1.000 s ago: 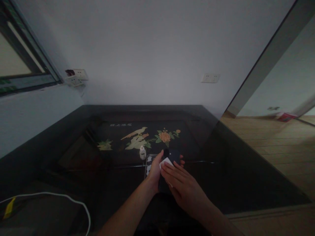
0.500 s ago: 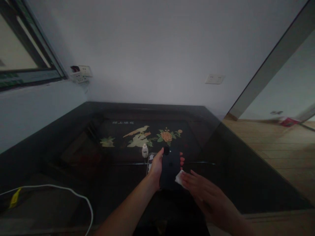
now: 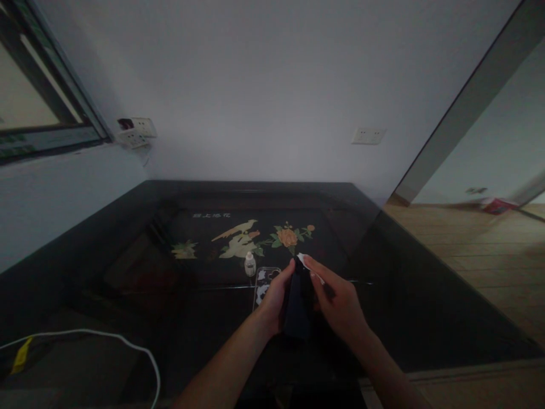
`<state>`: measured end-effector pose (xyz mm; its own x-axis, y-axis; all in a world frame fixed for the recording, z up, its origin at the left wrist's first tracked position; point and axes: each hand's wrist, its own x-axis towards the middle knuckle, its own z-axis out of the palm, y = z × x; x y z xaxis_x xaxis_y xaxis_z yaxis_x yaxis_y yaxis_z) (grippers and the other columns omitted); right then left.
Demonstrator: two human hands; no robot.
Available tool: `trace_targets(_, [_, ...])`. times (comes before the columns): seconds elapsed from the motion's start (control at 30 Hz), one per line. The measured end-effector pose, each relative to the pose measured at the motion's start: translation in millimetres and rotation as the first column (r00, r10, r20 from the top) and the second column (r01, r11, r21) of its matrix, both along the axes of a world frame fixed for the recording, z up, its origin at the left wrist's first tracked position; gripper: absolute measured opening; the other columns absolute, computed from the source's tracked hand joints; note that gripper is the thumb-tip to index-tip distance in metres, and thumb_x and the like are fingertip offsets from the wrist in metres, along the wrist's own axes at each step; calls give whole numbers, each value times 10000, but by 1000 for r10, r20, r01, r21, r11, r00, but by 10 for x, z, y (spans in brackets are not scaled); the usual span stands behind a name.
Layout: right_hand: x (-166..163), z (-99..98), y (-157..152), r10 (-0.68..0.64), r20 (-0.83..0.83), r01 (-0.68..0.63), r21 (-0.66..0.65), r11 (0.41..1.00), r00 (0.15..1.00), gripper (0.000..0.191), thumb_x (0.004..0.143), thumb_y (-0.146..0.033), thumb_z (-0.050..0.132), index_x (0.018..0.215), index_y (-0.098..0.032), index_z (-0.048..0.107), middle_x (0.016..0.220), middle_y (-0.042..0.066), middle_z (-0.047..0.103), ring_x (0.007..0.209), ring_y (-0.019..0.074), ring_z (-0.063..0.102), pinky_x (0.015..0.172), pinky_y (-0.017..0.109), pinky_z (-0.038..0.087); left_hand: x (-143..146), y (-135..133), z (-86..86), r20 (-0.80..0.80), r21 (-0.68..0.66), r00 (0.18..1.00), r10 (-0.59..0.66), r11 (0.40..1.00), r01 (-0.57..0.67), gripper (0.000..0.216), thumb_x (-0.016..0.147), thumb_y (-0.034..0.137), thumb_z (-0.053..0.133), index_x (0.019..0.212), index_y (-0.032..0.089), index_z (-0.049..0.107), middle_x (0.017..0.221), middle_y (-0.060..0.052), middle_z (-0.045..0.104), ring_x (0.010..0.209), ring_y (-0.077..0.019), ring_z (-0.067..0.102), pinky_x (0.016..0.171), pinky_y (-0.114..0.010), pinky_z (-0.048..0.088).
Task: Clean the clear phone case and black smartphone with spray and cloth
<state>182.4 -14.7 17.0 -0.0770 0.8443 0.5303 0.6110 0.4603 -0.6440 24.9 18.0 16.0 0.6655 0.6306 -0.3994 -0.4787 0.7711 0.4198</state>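
My left hand (image 3: 276, 301) is closed around a dark smartphone (image 3: 298, 312), which is tilted so that its back shows only at a slant. Between the fingers of my right hand (image 3: 336, 292) is a folded white tissue (image 3: 303, 260), held at the phone's top end. The phone's far edge is hidden behind my right hand. Just left of my left hand, a clear phone case (image 3: 260, 292) with black and white patches lies on the black table (image 3: 204, 329). A small white-capped bottle (image 3: 250, 265) stands upright beside the case.
A bird-and-flower picture (image 3: 238, 247) decorates the tabletop. A white cable (image 3: 114, 335) with a yellow tag (image 3: 21, 355) runs across the near left. Wall sockets (image 3: 368, 136) sit above the table's back edge, and a window (image 3: 38, 85) is at the left.
The phone has turned from showing its broad back to a slanted, narrower view. My right hand has moved up with the tissue from the phone's lower right side to its top end.
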Motion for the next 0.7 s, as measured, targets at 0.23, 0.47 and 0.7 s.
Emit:
trace_targets(0.23, [-127, -30, -493, 195, 7, -195, 27, 980, 981, 473, 1003, -122, 513, 1426, -316, 595, 1423, 37, 641, 1310, 218, 616, 1122, 410, 516, -9, 53, 9, -50, 0, 991, 121, 993, -122, 523, 928, 588, 608, 1019, 85, 717, 855, -110, 744, 754, -197, 709, 804, -318, 567])
trace_targets(0.47, [16, -10, -976, 68, -271, -97, -97, 991, 960, 307, 1000, -232, 578, 1257, -298, 733, 1232, 52, 755, 1132, 248, 729, 976, 358, 603, -31, 81, 22, -141, -30, 971, 192, 980, -198, 500, 924, 596, 607, 902, 100, 668, 751, -80, 698, 704, -223, 716, 775, -434, 620])
trace_targets(0.7, [74, 199, -786, -214, -339, 214, -37, 976, 916, 299, 1000, -265, 590, 1262, -300, 729, 1252, 46, 747, 1108, 256, 743, 929, 347, 637, -47, 69, 68, -168, -28, 981, 94, 995, -100, 462, 936, 613, 564, 943, 155, 614, 724, -79, 709, 667, -256, 735, 683, -402, 603])
